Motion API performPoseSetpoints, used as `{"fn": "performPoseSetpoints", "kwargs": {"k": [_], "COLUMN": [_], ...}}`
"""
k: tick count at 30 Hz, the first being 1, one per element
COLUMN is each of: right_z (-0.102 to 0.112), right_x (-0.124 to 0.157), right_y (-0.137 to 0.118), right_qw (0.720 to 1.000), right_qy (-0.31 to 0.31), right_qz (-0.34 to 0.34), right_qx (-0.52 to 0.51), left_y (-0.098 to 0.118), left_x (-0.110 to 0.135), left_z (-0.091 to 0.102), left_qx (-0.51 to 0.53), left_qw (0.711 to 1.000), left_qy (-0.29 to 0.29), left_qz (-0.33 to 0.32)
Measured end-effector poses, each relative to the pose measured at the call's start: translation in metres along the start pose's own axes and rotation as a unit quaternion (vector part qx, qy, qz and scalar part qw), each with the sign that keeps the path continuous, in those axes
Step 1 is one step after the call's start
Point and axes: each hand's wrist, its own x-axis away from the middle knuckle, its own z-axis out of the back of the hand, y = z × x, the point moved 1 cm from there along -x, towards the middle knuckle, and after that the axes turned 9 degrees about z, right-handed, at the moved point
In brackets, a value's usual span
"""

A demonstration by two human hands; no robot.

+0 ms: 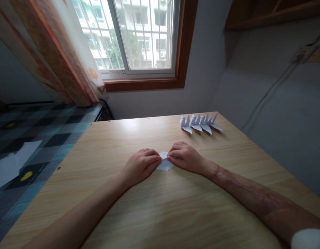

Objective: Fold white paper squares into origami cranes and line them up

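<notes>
A small folded piece of white paper [165, 165] lies near the middle of the wooden table, partly covered by my fingers. My left hand [143, 165] grips its left side, fingertips pressed together on the paper. From the other side my right hand [186, 157] pinches the right part in the same way. Between the two sets of fingertips a crease runs across the sheet. Beyond my right hand, several folded white paper cranes [201, 123] stand in a row near the table's far right corner.
The light wooden table [160, 211] reaches to the wall below a barred window [146, 34]. On the left, a bed with a checked cover [53, 119] holds loose white sheets [17, 162]. A patterned curtain [56, 52] hangs beside the window. A cable [268, 91] runs down the right wall.
</notes>
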Motion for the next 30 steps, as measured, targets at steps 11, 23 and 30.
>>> {"fn": "performPoseSetpoints", "kwargs": {"k": [11,23,30], "right_z": [-0.0027,0.0028,0.0027], "right_x": [0.0039,0.0014,0.001], "right_y": [0.0063,0.0009,-0.0014], "right_qw": [0.989,0.996,0.994], "right_qy": [0.006,-0.02,-0.007], "right_qz": [-0.132,-0.08,-0.076], "right_qx": [-0.074,-0.044,-0.077], "left_y": [-0.0092,-0.0091,-0.0078], "left_x": [0.0007,0.0007,0.0008], "left_z": [-0.0054,-0.0043,-0.0042], "left_qx": [0.044,0.008,0.028], "left_qw": [0.994,0.998,0.998], "left_qy": [0.007,-0.021,-0.025], "left_qz": [0.098,0.059,0.056]}}
